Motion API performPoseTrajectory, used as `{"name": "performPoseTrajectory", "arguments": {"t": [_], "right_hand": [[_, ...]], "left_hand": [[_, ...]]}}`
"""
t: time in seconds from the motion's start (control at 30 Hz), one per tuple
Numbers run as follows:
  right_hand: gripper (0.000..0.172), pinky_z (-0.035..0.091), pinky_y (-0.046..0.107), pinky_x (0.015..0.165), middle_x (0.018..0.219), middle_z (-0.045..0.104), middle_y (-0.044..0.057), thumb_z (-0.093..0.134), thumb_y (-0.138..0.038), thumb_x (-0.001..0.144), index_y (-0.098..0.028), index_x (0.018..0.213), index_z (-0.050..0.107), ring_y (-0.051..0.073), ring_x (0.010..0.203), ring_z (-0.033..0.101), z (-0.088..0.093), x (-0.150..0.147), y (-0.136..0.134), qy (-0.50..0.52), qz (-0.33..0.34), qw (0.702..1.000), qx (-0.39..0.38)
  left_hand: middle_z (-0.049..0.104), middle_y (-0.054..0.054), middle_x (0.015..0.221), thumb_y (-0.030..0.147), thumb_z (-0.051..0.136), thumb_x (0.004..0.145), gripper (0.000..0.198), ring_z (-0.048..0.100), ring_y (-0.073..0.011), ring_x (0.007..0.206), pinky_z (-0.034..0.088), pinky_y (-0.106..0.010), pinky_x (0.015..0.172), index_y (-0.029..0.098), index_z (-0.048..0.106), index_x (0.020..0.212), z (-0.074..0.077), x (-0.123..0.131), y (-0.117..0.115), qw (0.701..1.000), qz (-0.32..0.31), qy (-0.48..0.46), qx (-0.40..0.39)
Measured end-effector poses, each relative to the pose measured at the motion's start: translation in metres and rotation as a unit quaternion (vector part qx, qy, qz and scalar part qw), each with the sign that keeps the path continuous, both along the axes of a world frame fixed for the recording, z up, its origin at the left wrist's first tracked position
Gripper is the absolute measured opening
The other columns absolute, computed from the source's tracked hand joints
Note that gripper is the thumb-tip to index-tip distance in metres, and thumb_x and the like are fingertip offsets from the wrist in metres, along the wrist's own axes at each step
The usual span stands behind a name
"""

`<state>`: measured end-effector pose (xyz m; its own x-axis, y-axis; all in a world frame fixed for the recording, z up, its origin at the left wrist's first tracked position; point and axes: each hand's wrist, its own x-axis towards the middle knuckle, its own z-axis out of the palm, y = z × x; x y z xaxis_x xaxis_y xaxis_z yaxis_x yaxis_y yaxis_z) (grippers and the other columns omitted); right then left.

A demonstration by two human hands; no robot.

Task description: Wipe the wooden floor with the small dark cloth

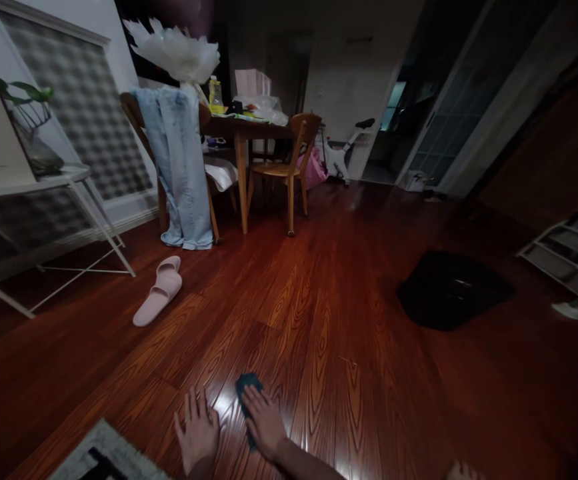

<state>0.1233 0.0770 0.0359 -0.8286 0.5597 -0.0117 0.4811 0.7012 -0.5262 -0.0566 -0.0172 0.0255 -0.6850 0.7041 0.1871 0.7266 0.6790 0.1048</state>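
Note:
My left hand point(197, 430) lies flat on the red-brown wooden floor point(329, 347) with its fingers stretched out, holding nothing. Just to its right, my right hand point(265, 421) presses flat on a small dark teal cloth point(245, 385), whose front corner shows beyond the fingertips. Both hands are low at the bottom of the view, close side by side.
A pink slipper point(159, 290) lies to the left. Behind it stand a wooden table point(241, 133) with chairs, jeans point(181, 167) draped over one. A white metal rack point(43, 200) is far left, a black mat point(451, 290) right, a shelf point(569, 257) far right, a rug edge point(103, 453) near my hands.

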Motion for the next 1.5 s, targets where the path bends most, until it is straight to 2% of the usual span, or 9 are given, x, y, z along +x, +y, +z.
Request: {"name": "performPoseTrajectory", "arguments": {"t": [0.23, 0.47, 0.67, 0.83, 0.93, 1.1, 1.2, 1.33, 1.5], "right_hand": [[0.061, 0.025, 0.044, 0.128, 0.168, 0.035, 0.010, 0.020, -0.026, 0.103, -0.014, 0.159, 0.039, 0.020, 0.157, 0.030, -0.002, 0.063, 0.095, -0.097, -0.317, 0.941, 0.067], [0.063, 0.022, 0.044, 0.128, 0.170, 0.031, 0.013, 0.024, -0.027, 0.101, -0.009, 0.159, 0.038, 0.023, 0.159, 0.023, -0.006, 0.074, 0.079, -0.125, -0.365, 0.920, 0.069], [0.059, 0.028, 0.046, 0.128, 0.171, 0.027, 0.006, 0.032, -0.038, 0.106, -0.021, 0.162, 0.034, 0.025, 0.158, 0.025, -0.010, 0.030, -0.006, -0.076, -0.132, 0.988, 0.022], [0.061, 0.032, 0.043, 0.127, 0.169, 0.032, 0.002, 0.041, -0.042, 0.105, -0.027, 0.164, 0.030, 0.025, 0.156, 0.033, -0.016, 0.012, -0.047, -0.009, 0.019, 0.999, 0.038], [0.062, 0.030, 0.045, 0.128, 0.169, 0.034, 0.003, 0.047, -0.037, 0.102, -0.027, 0.163, 0.034, 0.025, 0.156, 0.031, -0.011, 0.014, -0.028, -0.005, 0.018, 0.999, 0.027], [0.059, 0.030, 0.050, 0.128, 0.168, 0.035, 0.009, 0.038, -0.023, 0.101, -0.018, 0.159, 0.041, 0.025, 0.157, 0.028, 0.006, 0.037, 0.035, -0.063, -0.149, 0.986, 0.040], [0.057, 0.030, 0.051, 0.127, 0.168, 0.036, 0.009, 0.032, -0.023, 0.103, -0.018, 0.160, 0.040, 0.025, 0.157, 0.028, 0.013, 0.059, 0.050, -0.081, -0.166, 0.981, 0.053], [0.059, 0.026, 0.048, 0.129, 0.168, 0.036, 0.005, 0.035, -0.024, 0.103, -0.024, 0.162, 0.035, 0.022, 0.158, 0.026, 0.017, 0.084, 0.026, -0.071, 0.013, 0.997, 0.030], [0.060, 0.023, 0.044, 0.130, 0.168, 0.037, -0.002, 0.041, -0.033, 0.105, -0.033, 0.164, 0.028, 0.019, 0.158, 0.026, 0.017, 0.090, -0.028, -0.028, 0.262, 0.964, -0.031]], "left_hand": [[0.042, -0.015, 0.166, 0.027, 0.030, 0.095, 0.062, 0.037, -0.0291, 0.154, 0.018, -0.057, 0.130, 0.015, 0.047, 0.153, 0.003, 0.002, 0.000, 1.000, 0.008, -0.007, -0.012], [0.045, -0.015, 0.164, 0.025, 0.030, 0.095, 0.061, 0.038, -0.0265, 0.154, 0.017, -0.055, 0.130, 0.015, 0.047, 0.153, 0.003, 0.004, 0.001, 1.000, 0.020, -0.016, 0.018], [0.046, -0.015, 0.163, 0.025, 0.033, 0.095, 0.062, 0.038, -0.0277, 0.154, 0.017, -0.057, 0.130, 0.016, 0.044, 0.155, 0.008, 0.005, 0.000, 1.000, 0.011, -0.012, 0.014], [0.047, -0.015, 0.163, 0.025, 0.033, 0.095, 0.061, 0.039, -0.0281, 0.153, 0.020, -0.056, 0.130, 0.015, 0.048, 0.152, 0.011, 0.005, 0.000, 1.000, 0.006, -0.016, 0.015], [0.048, -0.015, 0.163, 0.025, 0.032, 0.095, 0.061, 0.038, -0.0273, 0.153, 0.021, -0.055, 0.130, 0.016, 0.048, 0.152, 0.011, 0.005, 0.000, 1.000, 0.010, -0.021, 0.019], [0.049, -0.014, 0.162, 0.025, 0.033, 0.095, 0.060, 0.037, -0.0265, 0.153, 0.021, -0.057, 0.130, 0.016, 0.047, 0.152, 0.010, 0.005, -0.001, 0.999, 0.007, -0.029, 0.027], [0.047, -0.016, 0.163, 0.024, 0.033, 0.094, 0.060, 0.038, -0.0282, 0.153, 0.022, -0.059, 0.129, 0.015, 0.047, 0.152, 0.010, 0.004, -0.001, 0.999, 0.001, -0.032, 0.033], [0.046, -0.018, 0.163, 0.024, 0.030, 0.094, 0.061, 0.038, -0.0290, 0.153, 0.021, -0.061, 0.129, 0.013, 0.046, 0.152, 0.010, 0.005, -0.001, 0.999, 0.002, -0.034, 0.040], [0.044, -0.016, 0.165, 0.027, 0.031, 0.094, 0.062, 0.037, -0.0291, 0.154, 0.019, -0.059, 0.130, 0.013, 0.044, 0.153, 0.007, 0.005, 0.000, 0.998, 0.004, -0.034, 0.044]]}}
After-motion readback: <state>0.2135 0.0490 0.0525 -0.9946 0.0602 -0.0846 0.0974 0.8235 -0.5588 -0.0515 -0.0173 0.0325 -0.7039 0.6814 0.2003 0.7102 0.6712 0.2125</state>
